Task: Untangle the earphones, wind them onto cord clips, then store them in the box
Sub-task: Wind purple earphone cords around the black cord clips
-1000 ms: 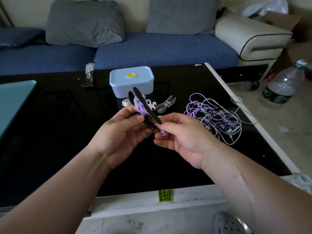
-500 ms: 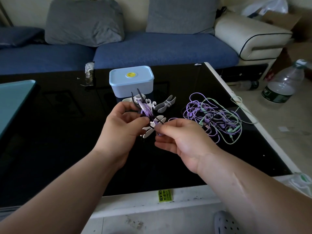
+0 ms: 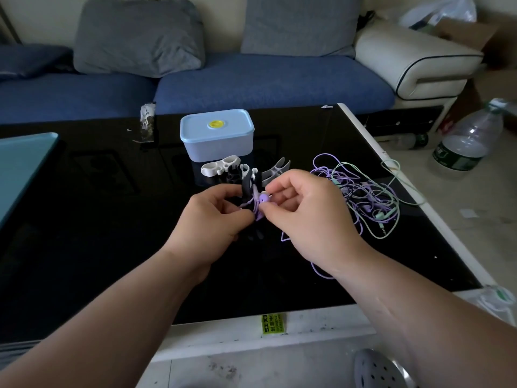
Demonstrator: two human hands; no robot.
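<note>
Where earphones (image 3: 361, 197) sprawl, a cord (image 3: 391, 162) reaches table edge (image 3: 373, 138)

Dim, soft light; glossy table (image 3: 84, 219) reflects faintly; wide-angle edges bend.

black table (image 3: 98, 219) | blue box (image 3: 216, 135) | white cord clips (image 3: 221, 167) | tangled earphones (image 3: 363, 191)

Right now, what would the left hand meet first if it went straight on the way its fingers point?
Almost certainly the right hand, whose fingers pinch the purple earbud beside the black cord clip the left hand grips; they look nearly touching.
</note>
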